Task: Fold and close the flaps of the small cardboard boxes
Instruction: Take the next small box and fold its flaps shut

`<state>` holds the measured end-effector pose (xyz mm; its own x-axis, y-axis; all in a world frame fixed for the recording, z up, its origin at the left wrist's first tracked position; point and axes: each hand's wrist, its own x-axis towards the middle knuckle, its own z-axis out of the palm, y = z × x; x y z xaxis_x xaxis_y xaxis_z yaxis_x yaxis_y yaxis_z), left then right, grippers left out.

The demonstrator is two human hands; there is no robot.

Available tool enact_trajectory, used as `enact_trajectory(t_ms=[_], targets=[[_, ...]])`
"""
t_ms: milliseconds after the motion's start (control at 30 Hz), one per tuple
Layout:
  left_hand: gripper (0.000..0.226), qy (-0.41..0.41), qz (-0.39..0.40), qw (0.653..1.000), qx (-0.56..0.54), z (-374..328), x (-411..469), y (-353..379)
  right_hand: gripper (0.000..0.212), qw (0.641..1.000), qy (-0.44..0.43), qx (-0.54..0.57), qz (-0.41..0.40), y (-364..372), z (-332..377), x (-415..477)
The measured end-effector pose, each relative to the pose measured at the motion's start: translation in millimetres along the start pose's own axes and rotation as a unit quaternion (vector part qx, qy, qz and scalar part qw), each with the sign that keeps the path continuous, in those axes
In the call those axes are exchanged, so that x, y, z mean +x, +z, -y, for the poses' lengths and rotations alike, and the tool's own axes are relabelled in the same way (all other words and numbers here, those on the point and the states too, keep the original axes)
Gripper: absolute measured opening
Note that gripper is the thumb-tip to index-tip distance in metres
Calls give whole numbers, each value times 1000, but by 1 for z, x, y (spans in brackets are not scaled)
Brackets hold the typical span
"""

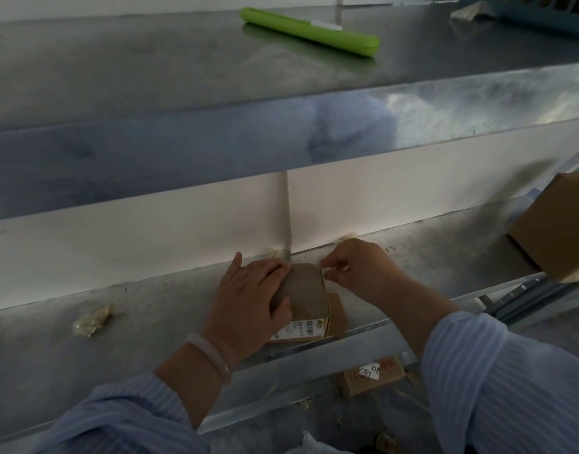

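A green case point(309, 31) is lying on the shelf well above the small cardboard box point(309, 298), a crumpled tape wad point(91, 319) is sitting well to its left, and a larger carton point(557, 231) is standing well to its right. The box is resting on the metal surface point(150, 309), near its front edge. The left hand point(249, 296) is lying across the box's left half, fingers flat and pressing the top down. The right hand point(357, 267) is arching beside it, fingers curled together and pinching its far right corner.
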<state>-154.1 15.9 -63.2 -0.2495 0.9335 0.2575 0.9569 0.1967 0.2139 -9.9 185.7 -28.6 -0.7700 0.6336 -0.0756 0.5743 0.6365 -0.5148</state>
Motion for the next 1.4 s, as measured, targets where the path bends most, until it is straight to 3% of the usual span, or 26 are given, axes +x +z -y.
enact_trajectory(t_ms=[100, 200, 333, 433, 500, 633, 700, 867, 1000, 1167, 1400], targets=[[54, -1, 3, 1000, -1, 1, 0, 0, 12, 993, -80, -82, -36, -3, -2, 7], [54, 0, 3, 1000, -2, 1, 0, 1, 15, 997, -49, -65, -1, -10, -2, 13], [54, 2, 2, 1000, 1, 1, 1, 1, 12, 982, 86, 155, -58, -8, -1, 17], [54, 3, 3, 1000, 5, 1, 1, 1, 13, 912, 143, 382, -49, -5, 3, 18], [54, 3, 4, 1000, 5, 1, 1, 1, 16, 884, 138, 447, -14, -7, 5, 18], [54, 0, 5, 1000, 2, 1, 1, 1, 16, 958, 91, 272, 25, -3, 2, 15], [54, 1, 5, 1000, 2, 2, 2, 2, 17, 969, 88, 228, 23, 5, 2, 15], [54, -1, 10, 1000, 1, 1, 2, 1, 15, 943, 133, 302, 32, 10, 3, 22], [54, 0, 5, 1000, -3, 1, 1, 1, 11, 961, 108, 242, 76, -1, 2, 24], [55, -2, 8, 1000, -12, 2, 1, 2, 8, 939, 142, 313, 16, 7, 3, 25], [55, -12, -3, 1000, -25, 1, 3, 2, 10, 878, 222, 414, -90, 34, -1, 20]])
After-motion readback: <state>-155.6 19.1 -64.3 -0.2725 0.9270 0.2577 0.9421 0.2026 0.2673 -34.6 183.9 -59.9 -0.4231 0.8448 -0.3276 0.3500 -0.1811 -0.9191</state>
